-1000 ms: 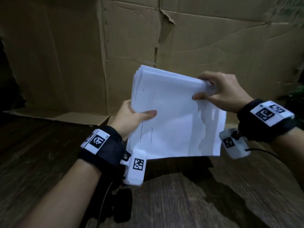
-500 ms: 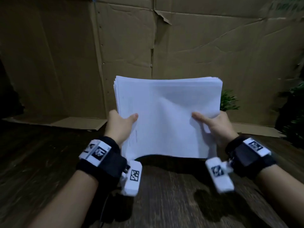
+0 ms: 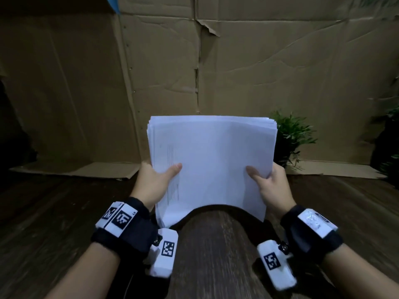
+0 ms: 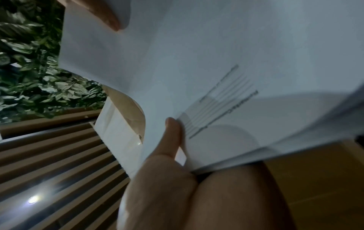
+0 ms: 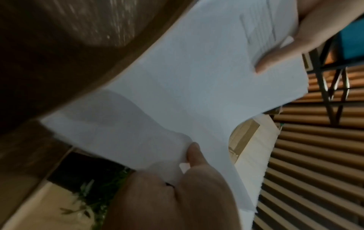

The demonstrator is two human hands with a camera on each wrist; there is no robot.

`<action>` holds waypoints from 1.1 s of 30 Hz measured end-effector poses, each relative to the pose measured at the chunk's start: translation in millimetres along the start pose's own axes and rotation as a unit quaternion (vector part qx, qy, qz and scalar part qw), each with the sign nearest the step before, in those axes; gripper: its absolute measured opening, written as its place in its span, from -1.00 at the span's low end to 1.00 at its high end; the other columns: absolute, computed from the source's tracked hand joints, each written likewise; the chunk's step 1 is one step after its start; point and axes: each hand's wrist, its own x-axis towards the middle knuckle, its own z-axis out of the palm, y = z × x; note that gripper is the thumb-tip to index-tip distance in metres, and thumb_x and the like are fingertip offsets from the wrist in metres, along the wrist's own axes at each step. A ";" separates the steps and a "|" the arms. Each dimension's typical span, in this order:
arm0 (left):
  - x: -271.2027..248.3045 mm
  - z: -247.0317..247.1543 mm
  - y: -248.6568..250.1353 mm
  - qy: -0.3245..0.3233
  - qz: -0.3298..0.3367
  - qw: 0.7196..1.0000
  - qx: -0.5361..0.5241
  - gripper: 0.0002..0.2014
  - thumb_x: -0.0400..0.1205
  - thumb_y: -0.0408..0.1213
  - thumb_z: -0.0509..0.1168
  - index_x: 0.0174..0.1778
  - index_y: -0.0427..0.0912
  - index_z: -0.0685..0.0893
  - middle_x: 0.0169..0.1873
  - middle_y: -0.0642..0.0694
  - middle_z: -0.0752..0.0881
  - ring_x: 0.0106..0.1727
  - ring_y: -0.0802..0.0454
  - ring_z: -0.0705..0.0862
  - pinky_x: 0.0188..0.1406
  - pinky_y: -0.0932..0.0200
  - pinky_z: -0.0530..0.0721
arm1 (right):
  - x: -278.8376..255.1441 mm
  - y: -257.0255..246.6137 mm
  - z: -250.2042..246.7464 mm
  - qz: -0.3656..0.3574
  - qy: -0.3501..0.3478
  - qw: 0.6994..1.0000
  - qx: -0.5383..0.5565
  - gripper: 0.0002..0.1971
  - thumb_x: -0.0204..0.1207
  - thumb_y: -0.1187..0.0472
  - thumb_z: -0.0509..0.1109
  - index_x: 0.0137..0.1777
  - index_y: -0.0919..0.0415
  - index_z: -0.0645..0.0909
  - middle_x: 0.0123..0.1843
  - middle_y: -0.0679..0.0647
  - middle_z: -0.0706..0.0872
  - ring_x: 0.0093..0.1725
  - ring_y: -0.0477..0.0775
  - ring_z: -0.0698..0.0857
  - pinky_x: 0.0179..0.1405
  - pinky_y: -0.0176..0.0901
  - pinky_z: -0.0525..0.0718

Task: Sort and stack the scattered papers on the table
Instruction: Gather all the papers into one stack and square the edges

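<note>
Paper, thin and white, makes a thick sheaf (image 3: 212, 167) whose lower edge bows upward over the dark wood-grain worktop (image 3: 211, 255). My left hand (image 3: 152, 183) and right hand (image 3: 273, 187) each clamp a side, thumbs on the faintly printed top sheet. A second ago my right hand gripped the sheaf's upper corner; now the sheaf sits squarer and lower before the creased cardboard (image 3: 280, 72).

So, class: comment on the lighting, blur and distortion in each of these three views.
Head view: dim, paper stack brightest, casting a curved shadow on the table, whose near part is smeared. Left wrist view: printed lines blurred, a glaring light spot lower left. Right wrist view: strongly warped, soft throughout.
</note>
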 end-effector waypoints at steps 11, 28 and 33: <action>1.2 5.4 -19.7 0.016 -0.090 0.996 -0.025 -0.78 0.59 -0.47 0.42 0.11 -0.14 0.70 0.02 -0.02 0.79 0.03 0.05 0.76 -0.07 0.17 0.69 | 1.6 27.7 -10.3 0.052 -0.009 0.999 0.000 -0.72 0.57 0.41 0.47 0.21 0.13 0.68 0.17 0.02 0.80 0.10 -0.07 0.81 0.09 -0.14 0.75; -25.0 8.2 -36.9 -0.002 -0.173 0.985 0.016 -0.79 0.67 -0.37 0.35 0.20 -0.34 0.67 0.13 -0.26 0.76 0.12 -0.20 0.75 0.24 -0.14 0.68 | -10.8 37.4 -10.5 0.108 -0.041 0.993 0.029 -0.71 0.62 0.38 0.40 0.32 0.24 0.65 0.21 0.07 0.79 0.21 0.09 0.79 0.30 -0.01 0.71; -20.8 3.3 -25.5 0.044 -0.142 0.989 0.023 -0.91 0.64 -0.33 0.41 0.04 -0.14 0.67 -0.03 -0.08 0.77 0.06 -0.10 0.74 0.18 -0.05 0.68 | -2.3 23.0 -8.3 0.076 -0.018 0.996 0.035 -0.68 0.60 0.41 0.42 0.35 0.31 0.64 0.21 0.09 0.79 0.19 0.01 0.79 0.24 -0.17 0.72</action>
